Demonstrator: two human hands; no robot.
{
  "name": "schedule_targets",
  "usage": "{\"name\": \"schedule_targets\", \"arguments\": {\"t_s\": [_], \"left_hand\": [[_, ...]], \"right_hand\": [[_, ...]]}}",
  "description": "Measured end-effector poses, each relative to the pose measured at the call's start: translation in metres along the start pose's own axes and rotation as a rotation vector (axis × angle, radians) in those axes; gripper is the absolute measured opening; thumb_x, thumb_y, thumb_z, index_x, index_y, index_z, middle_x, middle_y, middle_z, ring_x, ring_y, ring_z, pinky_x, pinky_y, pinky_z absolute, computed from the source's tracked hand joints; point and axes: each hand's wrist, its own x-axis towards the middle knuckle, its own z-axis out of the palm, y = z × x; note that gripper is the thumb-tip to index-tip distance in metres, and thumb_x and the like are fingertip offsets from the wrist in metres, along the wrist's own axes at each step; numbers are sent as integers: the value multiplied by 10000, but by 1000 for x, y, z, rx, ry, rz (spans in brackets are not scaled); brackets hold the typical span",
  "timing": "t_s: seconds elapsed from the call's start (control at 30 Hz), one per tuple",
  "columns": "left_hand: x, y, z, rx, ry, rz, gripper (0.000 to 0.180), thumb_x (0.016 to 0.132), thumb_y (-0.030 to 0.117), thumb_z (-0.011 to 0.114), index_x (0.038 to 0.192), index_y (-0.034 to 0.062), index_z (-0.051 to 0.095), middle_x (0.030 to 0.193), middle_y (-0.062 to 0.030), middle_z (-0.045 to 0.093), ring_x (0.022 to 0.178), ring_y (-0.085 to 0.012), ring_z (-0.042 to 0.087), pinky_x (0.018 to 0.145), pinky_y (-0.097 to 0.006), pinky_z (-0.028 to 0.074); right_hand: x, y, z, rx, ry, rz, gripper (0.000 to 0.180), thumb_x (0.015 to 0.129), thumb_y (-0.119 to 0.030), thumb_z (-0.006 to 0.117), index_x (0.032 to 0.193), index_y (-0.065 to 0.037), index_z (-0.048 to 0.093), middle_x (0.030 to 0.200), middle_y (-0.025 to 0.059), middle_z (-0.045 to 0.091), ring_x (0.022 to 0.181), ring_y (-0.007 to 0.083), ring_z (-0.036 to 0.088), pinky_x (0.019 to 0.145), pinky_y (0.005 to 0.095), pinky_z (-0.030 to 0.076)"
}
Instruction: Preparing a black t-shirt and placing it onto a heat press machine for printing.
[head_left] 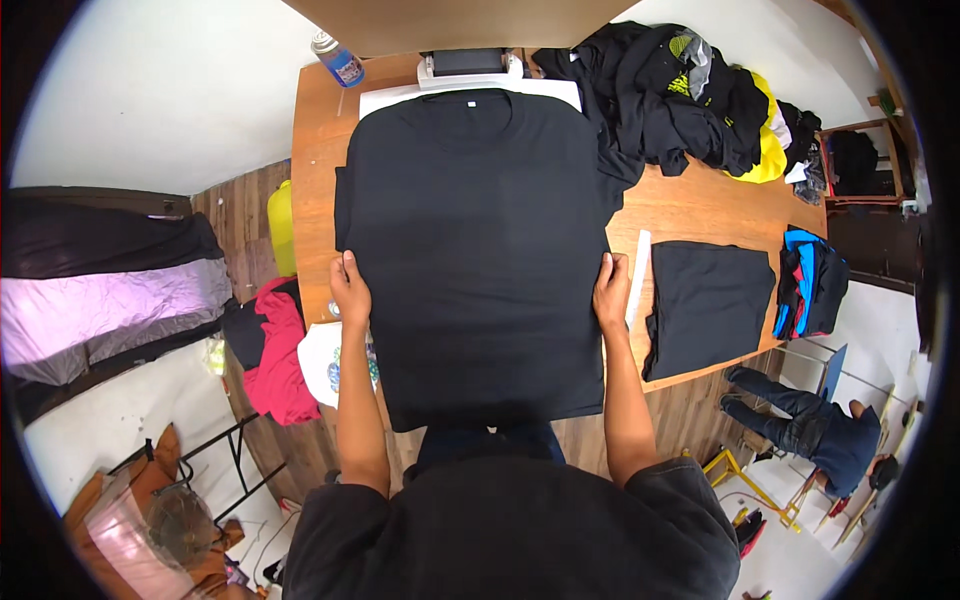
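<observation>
A black T-shirt (478, 250) lies spread out before me, its neckline at the far end and its lower edge hanging past the near table edge. My left hand (350, 288) grips its left side, fingers closed with the thumb up. On the opposite side, my right hand (611, 290) pinches the right edge at about the same height. A white board (378, 100) shows beyond the shirt's shoulders, in front of a white and dark device (470, 67). Right of my right hand are a narrow white strip (638, 270) and a folded black garment (708, 310).
The wooden table (318, 180) carries a blue spray can (338, 60) at far left. A heap of dark clothes (670, 110) lies far right, a folded coloured stack (808, 285) nearer. Red fabric (282, 350) hangs at left. A brown panel (460, 20) overhangs; another person (820, 435) is at right.
</observation>
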Motion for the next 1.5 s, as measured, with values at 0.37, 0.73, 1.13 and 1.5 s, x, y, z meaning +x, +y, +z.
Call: {"name": "schedule_targets", "arguments": {"t_s": [0.37,0.73,1.13,1.5], "left_hand": [[-125,19,-28,204,-61,-35,323,1057,300,496,983,-13,533,786,-44,535,755,-131,489,722,-296,418],[-157,32,-39,308,10,157,257,1024,168,529,1168,-44,509,970,-180,559,799,-287,512,781,-375,448],[-297,19,-60,663,-67,207,322,988,155,528,1280,20,513,1184,-234,553,1149,-416,508,995,-493,383],[-354,-67,-120,264,-17,245,278,997,114,537,1245,-9,511,1151,-230,574,1106,-368,570,953,-408,440]], "right_hand": [[-59,33,-60,-27,-204,252,538,1017,-446,492,1181,50,621,1137,336,626,1069,451,615,919,454,463],[-75,59,-84,-8,-130,97,358,1004,-307,573,1130,27,552,991,299,645,944,468,619,833,456,479],[-193,102,-149,117,-408,155,588,948,-354,673,1323,53,474,1209,212,624,1156,281,591,1013,355,437],[-274,133,-183,103,-456,179,238,898,-181,746,874,-29,565,736,-22,505,682,79,461,626,250,403]]}}
